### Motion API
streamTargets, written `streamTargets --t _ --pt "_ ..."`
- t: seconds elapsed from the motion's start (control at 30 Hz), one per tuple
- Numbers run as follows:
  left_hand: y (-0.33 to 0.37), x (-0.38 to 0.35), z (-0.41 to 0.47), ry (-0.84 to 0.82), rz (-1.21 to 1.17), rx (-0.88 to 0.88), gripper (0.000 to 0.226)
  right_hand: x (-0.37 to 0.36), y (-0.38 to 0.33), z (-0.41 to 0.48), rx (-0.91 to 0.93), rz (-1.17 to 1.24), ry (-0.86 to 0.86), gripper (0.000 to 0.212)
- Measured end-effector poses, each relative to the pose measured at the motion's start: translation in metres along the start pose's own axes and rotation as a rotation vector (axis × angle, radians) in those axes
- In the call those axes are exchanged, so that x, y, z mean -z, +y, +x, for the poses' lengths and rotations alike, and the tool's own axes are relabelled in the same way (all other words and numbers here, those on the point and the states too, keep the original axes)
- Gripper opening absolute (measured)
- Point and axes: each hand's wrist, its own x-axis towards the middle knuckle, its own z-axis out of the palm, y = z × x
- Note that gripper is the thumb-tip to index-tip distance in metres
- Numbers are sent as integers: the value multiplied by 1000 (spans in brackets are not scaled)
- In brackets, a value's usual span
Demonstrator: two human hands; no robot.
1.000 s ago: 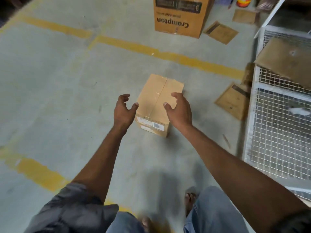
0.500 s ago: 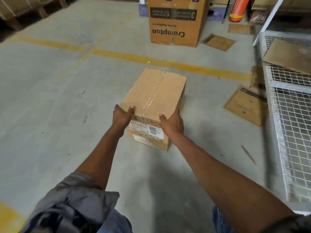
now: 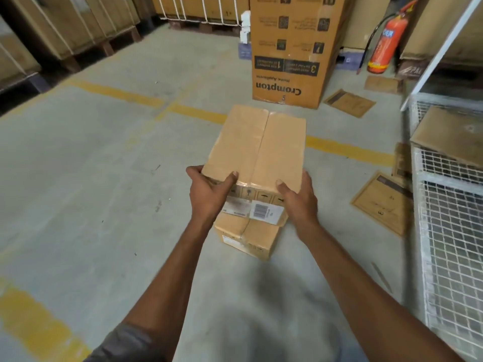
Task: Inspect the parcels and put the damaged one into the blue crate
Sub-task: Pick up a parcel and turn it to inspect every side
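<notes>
A taped brown cardboard parcel (image 3: pixel 257 145) with a white barcode label on its near face is held up off the concrete floor. My left hand (image 3: pixel 209 192) grips its near left corner, thumb on top. My right hand (image 3: pixel 298 197) grips the near right corner, thumb on the top face. The parcel tilts, its far end raised. No blue crate is in view.
A tall Crompton carton (image 3: pixel 290 56) stands just behind the parcel. A white wire cage (image 3: pixel 449 218) runs along the right, with flat cardboard sheets (image 3: pixel 381 202) on the floor beside it. A red fire extinguisher (image 3: pixel 384 40) stands at the back right. Strapped cartons on pallets (image 3: pixel 65 30) line the back left.
Both hands closed on the parcel's near corners and lifted it off the floor toward me. The view tilted up, showing more of the back of the room.
</notes>
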Motion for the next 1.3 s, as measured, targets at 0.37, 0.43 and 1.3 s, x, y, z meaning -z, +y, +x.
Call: streamTargets --t 0.37,0.43,1.3 --pt "260 127 -70 -56 192 -327 60 135 -265 -86 457 -219 -162 77" --pt "307 146 -91 -21 224 -348 58 163 -307 -109 479 -215 -135 68" --pt "637 238 -522 288 -115 -548 16 528 -474 -464 635 -29 302 35"
